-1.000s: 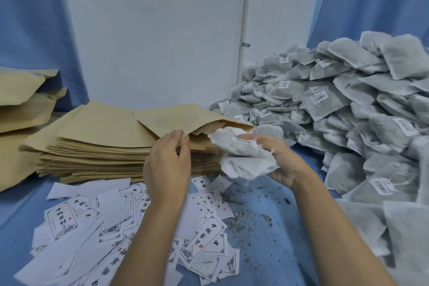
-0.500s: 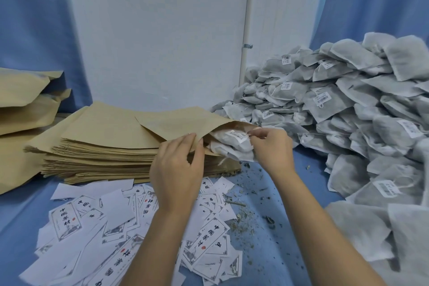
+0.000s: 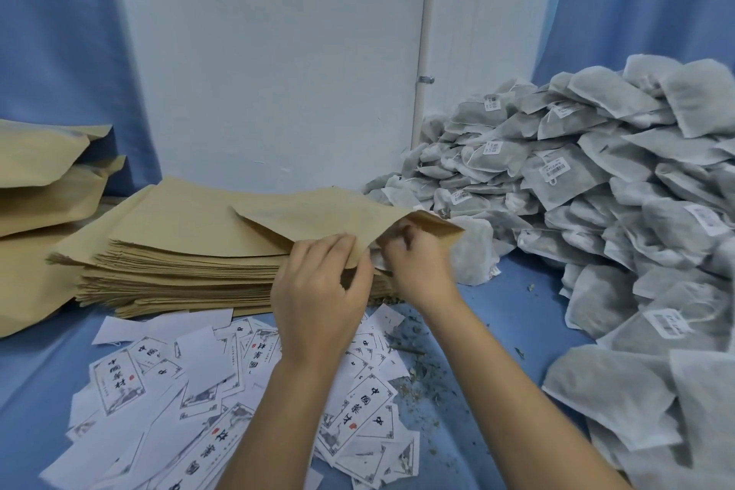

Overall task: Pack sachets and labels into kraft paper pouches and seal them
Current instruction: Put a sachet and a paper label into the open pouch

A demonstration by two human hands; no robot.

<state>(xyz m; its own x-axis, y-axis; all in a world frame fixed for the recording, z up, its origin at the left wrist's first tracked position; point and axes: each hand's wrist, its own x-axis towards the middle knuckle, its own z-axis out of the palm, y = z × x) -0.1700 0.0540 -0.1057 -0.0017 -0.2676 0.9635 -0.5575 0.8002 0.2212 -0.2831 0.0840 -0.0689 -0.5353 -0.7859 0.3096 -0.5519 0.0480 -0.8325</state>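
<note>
A kraft paper pouch (image 3: 326, 213) lies on top of a stack of flat pouches (image 3: 179, 270), its mouth lifted open toward the right. My left hand (image 3: 318, 290) pinches the pouch's near mouth edge. My right hand (image 3: 417, 267) is at the open mouth with its fingers curled inside, pushing white sachets in; only a sliver of sachet shows beside the fingers. A big heap of grey-white sachets (image 3: 596, 191) fills the right side. Printed paper labels (image 3: 199, 390) are scattered in front of the stack.
Filled kraft pouches (image 3: 43, 179) are piled at the far left. Loose herb crumbs (image 3: 413, 366) dot the blue table cover (image 3: 509, 314) between the labels and the sachet heap. A white wall panel with a thin pipe (image 3: 423, 72) stands behind.
My right hand carried a bunch of sachets to the pouch mouth and pushed them inside; they are now almost hidden. My left hand kept hold of the pouch edge.
</note>
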